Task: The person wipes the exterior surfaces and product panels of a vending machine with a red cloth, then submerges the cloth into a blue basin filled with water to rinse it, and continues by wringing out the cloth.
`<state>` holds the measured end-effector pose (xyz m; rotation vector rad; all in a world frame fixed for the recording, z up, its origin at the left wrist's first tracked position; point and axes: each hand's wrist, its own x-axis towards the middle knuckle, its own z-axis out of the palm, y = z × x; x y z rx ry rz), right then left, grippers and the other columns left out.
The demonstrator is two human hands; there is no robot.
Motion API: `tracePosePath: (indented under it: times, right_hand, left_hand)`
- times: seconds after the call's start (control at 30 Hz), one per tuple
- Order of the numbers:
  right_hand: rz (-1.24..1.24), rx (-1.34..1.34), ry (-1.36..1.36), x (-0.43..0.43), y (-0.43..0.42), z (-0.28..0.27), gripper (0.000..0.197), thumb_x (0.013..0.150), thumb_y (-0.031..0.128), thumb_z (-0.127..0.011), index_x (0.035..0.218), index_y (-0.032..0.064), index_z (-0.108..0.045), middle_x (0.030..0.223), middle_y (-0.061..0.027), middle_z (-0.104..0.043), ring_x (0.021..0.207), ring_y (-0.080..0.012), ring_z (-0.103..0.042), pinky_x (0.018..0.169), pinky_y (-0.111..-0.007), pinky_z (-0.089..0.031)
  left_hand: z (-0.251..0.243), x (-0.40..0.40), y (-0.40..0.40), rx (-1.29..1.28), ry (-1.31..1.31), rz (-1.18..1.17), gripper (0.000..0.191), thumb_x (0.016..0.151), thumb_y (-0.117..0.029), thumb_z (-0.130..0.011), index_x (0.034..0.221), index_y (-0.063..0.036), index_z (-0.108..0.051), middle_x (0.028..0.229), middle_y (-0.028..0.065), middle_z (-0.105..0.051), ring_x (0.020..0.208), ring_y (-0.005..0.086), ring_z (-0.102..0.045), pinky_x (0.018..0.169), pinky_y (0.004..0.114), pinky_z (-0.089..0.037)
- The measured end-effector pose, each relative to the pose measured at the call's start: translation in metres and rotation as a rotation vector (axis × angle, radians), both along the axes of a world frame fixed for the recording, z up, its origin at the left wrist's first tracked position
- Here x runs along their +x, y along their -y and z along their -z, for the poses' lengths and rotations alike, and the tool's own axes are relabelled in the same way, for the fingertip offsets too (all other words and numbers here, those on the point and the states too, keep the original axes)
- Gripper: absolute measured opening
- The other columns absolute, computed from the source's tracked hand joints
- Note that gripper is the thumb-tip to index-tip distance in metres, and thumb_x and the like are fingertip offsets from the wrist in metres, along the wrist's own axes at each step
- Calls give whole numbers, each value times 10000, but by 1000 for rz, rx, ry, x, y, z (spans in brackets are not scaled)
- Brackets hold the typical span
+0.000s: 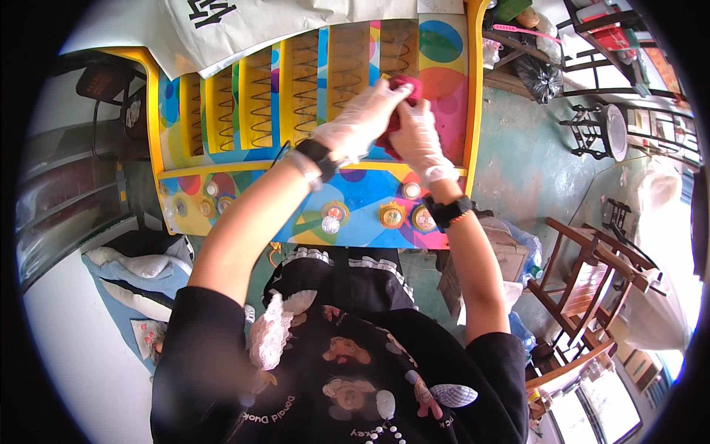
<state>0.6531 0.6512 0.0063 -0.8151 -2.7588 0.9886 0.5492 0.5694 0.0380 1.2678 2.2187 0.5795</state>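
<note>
My left hand [360, 119], in a thin clear plastic glove, grips a dark red cloth [395, 122] together with my right hand [421, 133], which is gloved too. The cloth is bunched between both hands, over the right part of a colourful vending or game machine [360, 194] with a yellow frame. Metal spiral coils [304, 83] lie in yellow-edged lanes to the left of the hands. Below them, the front panel bears a clear knob [330, 224], white buttons [411, 191] and round gold-rimmed badges [392, 215]. What the cloth touches is partly hidden by the hands.
A white sheet with dark writing [249, 28] covers the machine's far edge. To the right stand a round stool [614, 132], a wooden chair [588, 283] and a cardboard box [493, 250]. Cushions [138, 272] lie at the left, near a dark chair [105, 83].
</note>
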Motion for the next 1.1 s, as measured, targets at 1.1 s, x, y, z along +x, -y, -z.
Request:
tracePosePath:
  times: [1.1]
  right_hand:
    - [-30,-7,-112,-53,-64,9,470,770,174,-618,1229,181,-514,1116,-302,-480,940,-465,-565,787,-499,-510]
  left_hand:
    - [2,-50,-55,153,-142,21,342,854,-35,-474,1193,-18,-520,1134,204,-566,1029,364,-559,883,424,-470]
